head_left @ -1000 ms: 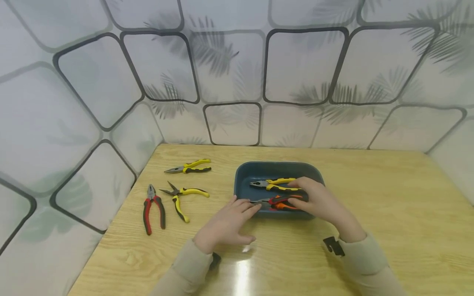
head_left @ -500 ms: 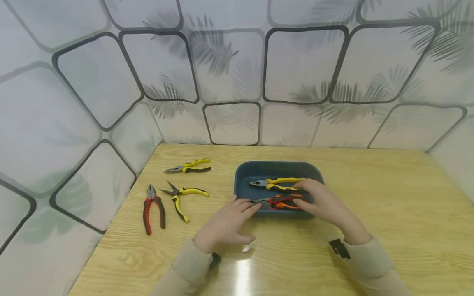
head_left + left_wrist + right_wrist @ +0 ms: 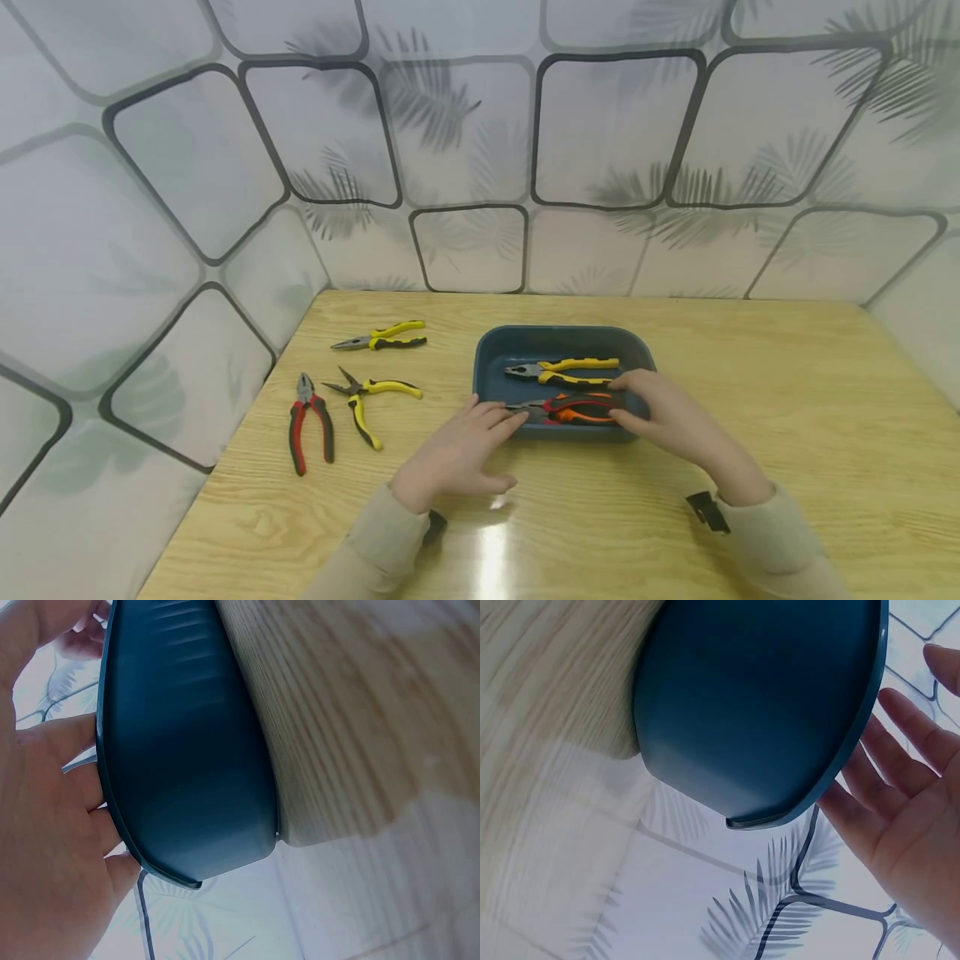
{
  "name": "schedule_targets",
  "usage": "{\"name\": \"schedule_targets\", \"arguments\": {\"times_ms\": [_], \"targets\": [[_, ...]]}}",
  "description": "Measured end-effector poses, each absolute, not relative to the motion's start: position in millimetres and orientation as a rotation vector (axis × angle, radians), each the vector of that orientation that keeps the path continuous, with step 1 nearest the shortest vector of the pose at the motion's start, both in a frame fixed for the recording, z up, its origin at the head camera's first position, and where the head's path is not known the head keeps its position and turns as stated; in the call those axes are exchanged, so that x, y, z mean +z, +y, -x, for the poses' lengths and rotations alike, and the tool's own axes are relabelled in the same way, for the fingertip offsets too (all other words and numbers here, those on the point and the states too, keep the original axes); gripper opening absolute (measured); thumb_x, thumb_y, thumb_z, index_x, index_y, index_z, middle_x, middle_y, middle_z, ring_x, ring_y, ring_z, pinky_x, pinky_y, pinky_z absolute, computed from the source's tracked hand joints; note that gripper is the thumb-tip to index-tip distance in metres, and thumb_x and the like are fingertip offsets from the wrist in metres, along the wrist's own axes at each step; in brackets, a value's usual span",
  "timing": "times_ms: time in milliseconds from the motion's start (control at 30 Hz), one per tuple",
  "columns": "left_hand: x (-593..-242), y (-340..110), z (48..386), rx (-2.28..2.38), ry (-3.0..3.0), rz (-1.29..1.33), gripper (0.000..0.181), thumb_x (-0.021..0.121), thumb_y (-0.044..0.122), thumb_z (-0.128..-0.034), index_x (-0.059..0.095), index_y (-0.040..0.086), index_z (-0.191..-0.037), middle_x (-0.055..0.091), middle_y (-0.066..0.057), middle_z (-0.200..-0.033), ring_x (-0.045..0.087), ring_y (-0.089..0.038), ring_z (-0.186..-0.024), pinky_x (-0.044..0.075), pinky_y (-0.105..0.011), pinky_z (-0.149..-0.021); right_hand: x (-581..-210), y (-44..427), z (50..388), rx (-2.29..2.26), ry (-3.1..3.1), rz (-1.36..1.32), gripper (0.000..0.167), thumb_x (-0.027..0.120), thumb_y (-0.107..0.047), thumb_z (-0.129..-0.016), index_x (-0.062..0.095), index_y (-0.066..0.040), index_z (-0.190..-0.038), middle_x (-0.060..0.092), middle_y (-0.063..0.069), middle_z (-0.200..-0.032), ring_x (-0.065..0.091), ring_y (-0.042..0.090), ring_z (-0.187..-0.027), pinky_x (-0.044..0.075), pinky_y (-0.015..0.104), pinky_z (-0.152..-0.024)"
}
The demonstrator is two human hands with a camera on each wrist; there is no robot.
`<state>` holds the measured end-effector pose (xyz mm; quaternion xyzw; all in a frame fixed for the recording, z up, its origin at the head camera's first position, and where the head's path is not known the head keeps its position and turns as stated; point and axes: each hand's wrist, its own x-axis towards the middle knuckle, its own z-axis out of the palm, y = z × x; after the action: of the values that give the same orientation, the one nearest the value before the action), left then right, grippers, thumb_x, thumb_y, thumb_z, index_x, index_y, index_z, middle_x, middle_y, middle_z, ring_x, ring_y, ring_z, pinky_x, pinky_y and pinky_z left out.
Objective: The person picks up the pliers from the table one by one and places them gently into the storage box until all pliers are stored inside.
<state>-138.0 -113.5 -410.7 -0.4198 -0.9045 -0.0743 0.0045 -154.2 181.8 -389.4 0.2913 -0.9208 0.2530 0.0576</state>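
Observation:
In the head view, a dark blue bin (image 3: 555, 333) holds yellow-black combination pliers (image 3: 577, 367). Nearer its front wall, pliers with red-black handles (image 3: 572, 403) overlap pliers with orange handles (image 3: 585, 416). My left hand (image 3: 457, 454) reaches over the bin's front-left rim, fingers extended, fingertips by the jaws of the front pliers. My right hand (image 3: 667, 417) lies over the right end, thumb and fingers parted around the red-black handle ends; contact there is unclear. Both wrist views show fingers stretched past the bin's rim (image 3: 109, 772); fingertips are hidden behind the wall.
Left of the bin on the wooden table (image 3: 787, 400) lie yellow-black long-nose pliers (image 3: 382, 337), spread yellow-black pliers (image 3: 367, 396) and red-black pliers (image 3: 311, 421). A patterned wall (image 3: 465, 150) borders the table's back and left.
My right hand has drawn back to the right along the handles, uncovering the ends of the yellow-black pliers' handles. My left hand has stayed in place.

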Motion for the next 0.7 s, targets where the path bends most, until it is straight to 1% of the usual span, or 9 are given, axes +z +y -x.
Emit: {"name": "schedule_targets", "arguments": {"times_ms": [200, 300, 367, 467, 600, 700], "targets": [[-410.0, -114.9, 138.1, -0.232, -2.850, 1.313, 0.078, 0.058, 0.049, -0.0752, 0.032, 0.011, -0.138, 0.043, -0.007, -0.130, 0.032, -0.022, -0.122, 0.016, -0.048, -0.103, -391.1, 180.2, 150.6, 0.641, -2.795, -0.954, 0.032, 0.067, -0.019, -0.078, 0.059, -0.001, -0.103, 0.059, 0.008, -0.099, 0.054, 0.025, -0.093, 0.046, 0.042, -0.077], [-410.3, -115.7, 138.3, -0.227, -2.846, 1.313, 0.079, 0.058, 0.050, -0.0752, 0.031, 0.011, -0.138, 0.043, -0.008, -0.130, 0.032, -0.023, -0.122, 0.016, -0.048, -0.103, -394.0, 179.5, 149.5, 0.603, -2.791, -0.978, 0.033, 0.068, -0.020, -0.077, 0.059, -0.003, -0.103, 0.059, 0.007, -0.099, 0.054, 0.024, -0.094, 0.046, 0.040, -0.078], [-411.1, -116.0, 138.4, -0.225, -2.840, 1.318, 0.078, 0.058, 0.050, -0.0754, 0.031, 0.011, -0.138, 0.043, -0.007, -0.130, 0.032, -0.022, -0.122, 0.016, -0.048, -0.103, -395.9, 179.7, 148.2, 0.585, -2.788, -0.991, 0.034, 0.069, -0.020, -0.076, 0.059, -0.003, -0.104, 0.058, 0.007, -0.101, 0.053, 0.024, -0.096, 0.046, 0.040, -0.079], [-411.6, -115.9, 138.6, -0.234, -2.835, 1.327, 0.078, 0.057, 0.050, -0.0757, 0.031, 0.011, -0.138, 0.043, -0.007, -0.130, 0.032, -0.022, -0.122, 0.016, -0.048, -0.103, -397.4, 180.7, 145.4, 0.563, -2.786, -1.011, 0.038, 0.069, -0.022, -0.076, 0.057, -0.003, -0.107, 0.057, 0.008, -0.105, 0.053, 0.023, -0.096, 0.047, 0.037, -0.076], [-411.9, -115.2, 138.7, -0.242, -2.839, 1.331, 0.077, 0.057, 0.050, -0.0757, 0.032, 0.011, -0.138, 0.043, -0.007, -0.130, 0.032, -0.022, -0.122, 0.016, -0.048, -0.103, -398.3, 184.6, 142.0, 0.494, -2.808, -1.080, 0.047, 0.068, -0.025, -0.077, 0.055, -0.002, -0.115, 0.053, 0.010, -0.115, 0.051, 0.025, -0.101, 0.046, 0.038, -0.079], [-411.6, -114.4, 138.7, -0.239, -2.841, 1.331, 0.078, 0.057, 0.050, -0.0758, 0.032, 0.011, -0.138, 0.043, -0.007, -0.130, 0.032, -0.022, -0.122, 0.015, -0.047, -0.103, -398.8, 188.8, 140.2, 0.434, -2.846, -1.149, 0.052, 0.067, -0.026, -0.077, 0.052, 0.000, -0.120, 0.049, 0.014, -0.121, 0.047, 0.031, -0.108, 0.039, 0.047, -0.088]]}}
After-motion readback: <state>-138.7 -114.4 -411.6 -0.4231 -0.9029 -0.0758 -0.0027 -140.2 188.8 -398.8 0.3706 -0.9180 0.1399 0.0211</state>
